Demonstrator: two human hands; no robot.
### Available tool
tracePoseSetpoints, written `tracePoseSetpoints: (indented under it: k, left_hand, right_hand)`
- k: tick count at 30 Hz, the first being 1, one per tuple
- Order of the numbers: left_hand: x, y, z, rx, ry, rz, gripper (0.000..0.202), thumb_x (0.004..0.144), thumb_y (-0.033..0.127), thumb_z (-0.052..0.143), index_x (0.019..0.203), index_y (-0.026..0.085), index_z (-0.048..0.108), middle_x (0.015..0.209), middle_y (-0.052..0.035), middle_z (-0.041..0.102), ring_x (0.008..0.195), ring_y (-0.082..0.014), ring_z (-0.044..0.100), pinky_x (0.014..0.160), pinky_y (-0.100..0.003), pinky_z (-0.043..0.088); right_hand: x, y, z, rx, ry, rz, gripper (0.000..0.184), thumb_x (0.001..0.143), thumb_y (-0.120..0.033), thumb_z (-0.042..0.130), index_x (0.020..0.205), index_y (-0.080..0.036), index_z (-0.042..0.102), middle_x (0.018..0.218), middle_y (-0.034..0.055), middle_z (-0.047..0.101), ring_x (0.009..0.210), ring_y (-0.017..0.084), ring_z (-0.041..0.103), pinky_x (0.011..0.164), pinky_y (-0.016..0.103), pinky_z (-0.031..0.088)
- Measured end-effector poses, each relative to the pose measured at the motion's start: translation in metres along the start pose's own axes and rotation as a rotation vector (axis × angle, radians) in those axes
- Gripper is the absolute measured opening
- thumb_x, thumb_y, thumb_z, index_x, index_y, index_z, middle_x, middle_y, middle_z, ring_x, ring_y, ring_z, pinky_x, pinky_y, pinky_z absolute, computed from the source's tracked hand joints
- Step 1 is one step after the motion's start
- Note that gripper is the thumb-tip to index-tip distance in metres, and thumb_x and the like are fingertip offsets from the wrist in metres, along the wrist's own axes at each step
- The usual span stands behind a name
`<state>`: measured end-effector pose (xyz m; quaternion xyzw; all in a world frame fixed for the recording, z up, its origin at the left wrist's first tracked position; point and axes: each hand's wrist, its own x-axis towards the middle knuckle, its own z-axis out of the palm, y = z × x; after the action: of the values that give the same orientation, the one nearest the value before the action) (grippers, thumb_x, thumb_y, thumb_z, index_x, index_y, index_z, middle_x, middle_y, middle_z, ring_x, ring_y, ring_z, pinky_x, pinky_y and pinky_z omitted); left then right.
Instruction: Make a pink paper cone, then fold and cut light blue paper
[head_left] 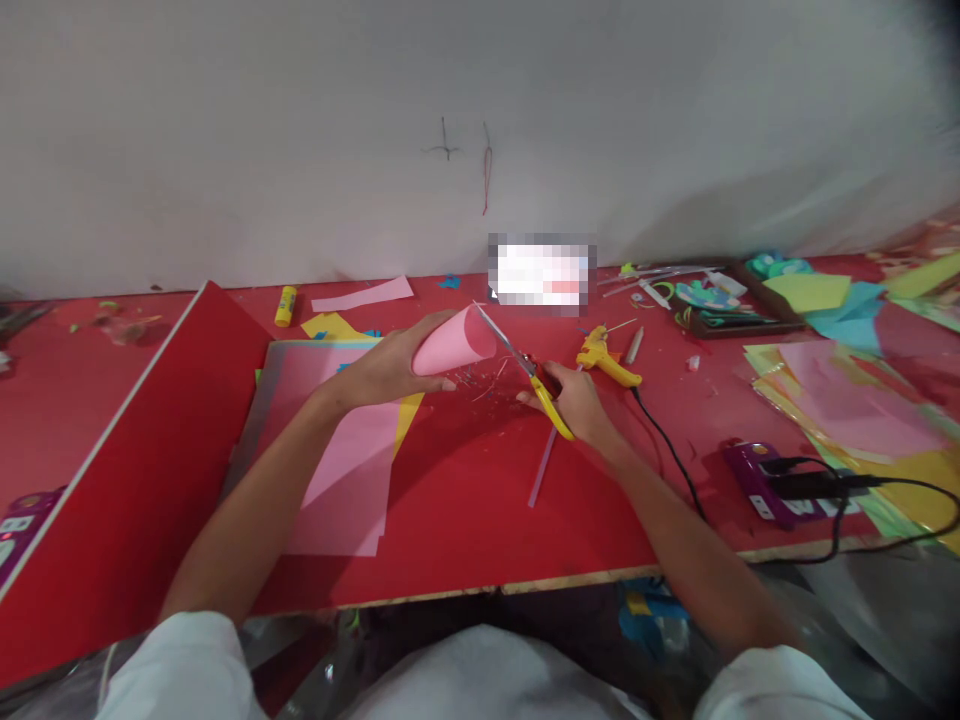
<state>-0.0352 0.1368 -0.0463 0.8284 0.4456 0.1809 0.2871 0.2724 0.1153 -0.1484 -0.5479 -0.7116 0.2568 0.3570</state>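
Observation:
My left hand (390, 362) is closed around a pink paper (454, 343) rolled into a cone, its wide end facing right. In my right hand (574, 400) is a pair of scissors (517, 352) with yellow and red handles. The blades reach up and left to the upper rim of the paper cone; whether they have cut into it I cannot tell. Small paper scraps (484, 380) lie on the red table below the cone. Flat pink sheets (352, 480) rest under my left forearm.
A yellow glue gun (611, 362) with a black cord lies right of the scissors. A red panel (142, 450) stands at the left. Beyond are a glue stick (285, 306), a pink strip (364, 294) and a tray (739, 330). A purple power strip (765, 480) sits at the right.

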Motion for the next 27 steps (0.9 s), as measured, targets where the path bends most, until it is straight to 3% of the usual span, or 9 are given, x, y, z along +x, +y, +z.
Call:
tracePoseSetpoints:
  k: [8,19,27]
  left_hand:
    - [0.000,-0.008,-0.003,-0.076,-0.039,0.023,0.106,0.079,0.067,0.082,0.167,0.029,0.038,0.163,-0.0130,0.054,0.139,-0.0368,0.060,0.113,-0.047,0.053]
    - [-0.004,-0.005,-0.011,0.102,0.171,0.000,0.089,0.086,0.056,0.079,0.163,0.033,0.042,0.158,-0.0121,0.058,0.135,-0.0379,0.062,0.107,-0.048,0.055]
    - [-0.002,-0.006,-0.012,0.257,0.311,-0.013,0.084,0.089,0.056,0.077,0.161,0.032,0.041,0.157,-0.0124,0.059,0.134,-0.0384,0.063,0.101,-0.045,0.056]
  right_hand:
    - [0.000,0.000,-0.003,-0.006,-0.013,-0.011,0.063,0.074,-0.081,0.072,0.073,-0.023,0.049,0.060,-0.0052,0.041,0.057,0.012,0.034,0.053,0.029,0.030]
    - [0.002,0.000,-0.003,-0.057,0.053,0.041,0.072,0.070,-0.093,0.066,0.069,-0.025,0.042,0.059,-0.0042,0.043,0.057,0.012,0.034,0.055,0.029,0.027]
    - [0.003,0.007,-0.002,-0.131,0.107,0.069,0.065,0.075,-0.086,0.069,0.072,-0.026,0.044,0.061,-0.0029,0.048,0.057,0.015,0.039,0.058,0.031,0.029]
